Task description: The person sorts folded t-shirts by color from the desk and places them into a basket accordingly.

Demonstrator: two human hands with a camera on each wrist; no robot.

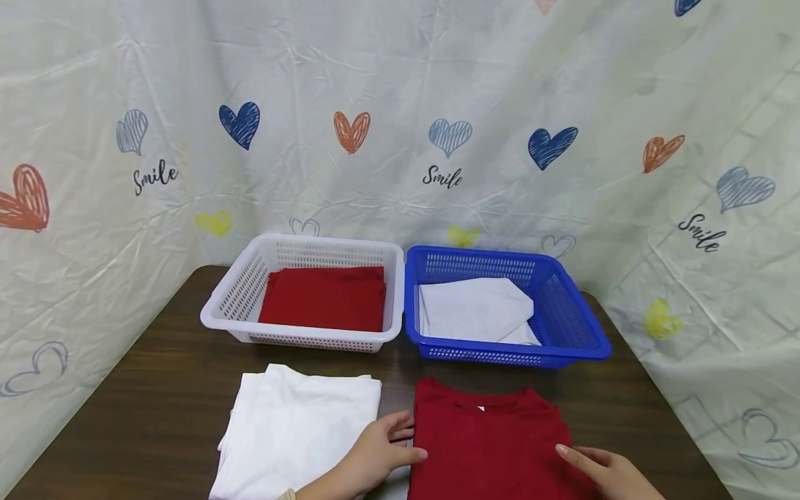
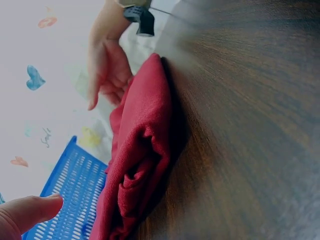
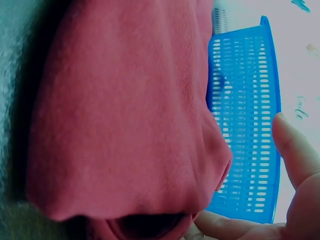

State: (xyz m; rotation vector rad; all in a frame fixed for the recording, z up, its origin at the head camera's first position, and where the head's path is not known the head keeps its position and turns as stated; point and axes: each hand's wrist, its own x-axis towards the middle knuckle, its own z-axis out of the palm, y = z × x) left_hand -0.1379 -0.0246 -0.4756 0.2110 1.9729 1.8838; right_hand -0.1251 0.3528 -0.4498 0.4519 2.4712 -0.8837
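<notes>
A folded red shirt point(image 1: 481, 444), its neckline toward the baskets, lies on the table between both hands. At its left edge is my left hand point(image 1: 375, 451), thumb and fingers spread apart, the thumb tip overlapping the cloth's edge in the head view. My right hand point(image 1: 609, 472) is at the right edge, thumb apart from the fingers. In the right wrist view its thumb point(image 3: 292, 145) stands clear of the cloth, and some fingertips are hidden behind the shirt point(image 3: 125, 115). Folded white cloth point(image 1: 306, 423) lies left of the shirt, partly under my left forearm in the head view.
Behind, a white basket point(image 1: 219, 316) holds folded red cloth point(image 1: 325, 298). Beside it on the right, a blue basket point(image 1: 575, 347) contains folded white cloth point(image 1: 471, 309). A curtain printed with hearts point(image 1: 400, 187) hangs behind the dark wooden table point(image 1: 144, 417).
</notes>
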